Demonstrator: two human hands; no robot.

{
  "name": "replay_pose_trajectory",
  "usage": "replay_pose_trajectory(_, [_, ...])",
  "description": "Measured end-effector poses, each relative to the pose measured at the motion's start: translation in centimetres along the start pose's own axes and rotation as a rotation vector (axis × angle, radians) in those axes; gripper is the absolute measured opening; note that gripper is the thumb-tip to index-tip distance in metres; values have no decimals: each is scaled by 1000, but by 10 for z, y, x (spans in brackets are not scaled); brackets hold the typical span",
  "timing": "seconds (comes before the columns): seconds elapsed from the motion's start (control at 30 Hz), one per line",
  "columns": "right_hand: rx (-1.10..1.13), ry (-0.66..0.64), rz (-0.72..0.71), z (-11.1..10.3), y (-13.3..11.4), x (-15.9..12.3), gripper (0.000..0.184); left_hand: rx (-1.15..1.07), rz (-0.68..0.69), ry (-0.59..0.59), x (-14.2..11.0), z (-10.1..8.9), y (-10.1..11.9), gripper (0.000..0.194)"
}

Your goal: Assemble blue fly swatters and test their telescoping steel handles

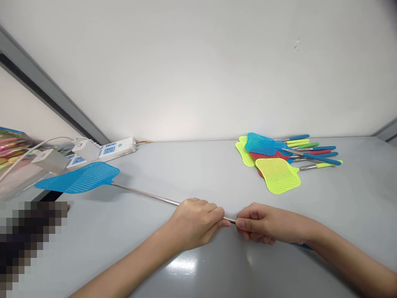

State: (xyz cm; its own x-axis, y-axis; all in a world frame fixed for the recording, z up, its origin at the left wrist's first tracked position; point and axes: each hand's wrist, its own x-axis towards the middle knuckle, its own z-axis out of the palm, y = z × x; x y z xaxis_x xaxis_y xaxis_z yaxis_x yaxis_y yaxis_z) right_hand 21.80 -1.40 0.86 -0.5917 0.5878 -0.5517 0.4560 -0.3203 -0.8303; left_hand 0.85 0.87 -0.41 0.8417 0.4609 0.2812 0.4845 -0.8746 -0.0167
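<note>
A blue fly swatter (79, 178) with a long metal telescopic rod lies across the grey table, its mesh head to the left. My left hand (194, 221) is closed around the rod near its right end. My right hand (262, 223) is closed on the rod's end and the handle; a sliver of blue handle shows under my right wrist. The two hands almost touch, with a short piece of bare rod between them.
A pile of several fly swatters (273, 159) in blue, yellow-green and red lies at the back right. A white power strip (114, 149) with plugged adapters and cables sits at the back left by the wall. Colourful packaging (9, 147) shows at the left edge.
</note>
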Motion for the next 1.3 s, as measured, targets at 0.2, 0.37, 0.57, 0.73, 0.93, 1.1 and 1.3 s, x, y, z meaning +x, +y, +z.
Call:
replay_pose_trajectory(0.2, [-45, -9, -57, -1, 1, 0, 34, 15, 3, 5, -1, -3, -3, 35])
replay_pose_trajectory(0.37, [-73, 16, -86, 1, -1, -1, 34, 9, 0, 2, -2, -7, -5, 35])
replay_pose_trajectory(0.57, [-88, 26, -114, 0, -2, -2, 34, 14, 2, 3, -5, -8, -7, 35])
replay_pose_trajectory(0.73, [-84, 23, -120, -1, 0, -2, 34, 28, 1, -9, -6, -10, -9, 34])
replay_pose_trajectory(0.93, [-90, 21, -110, -1, 1, -1, 36, 0, -6, -17, -7, -11, -12, 34])
replay_pose_trajectory(1.1, [-101, 30, -128, -1, 1, -1, 34, -3, 0, -15, -9, -13, -16, 33])
replay_pose_trajectory(1.3, [-177, 94, -170, -2, 2, -1, 34, 9, -26, -16, -10, -14, -21, 35])
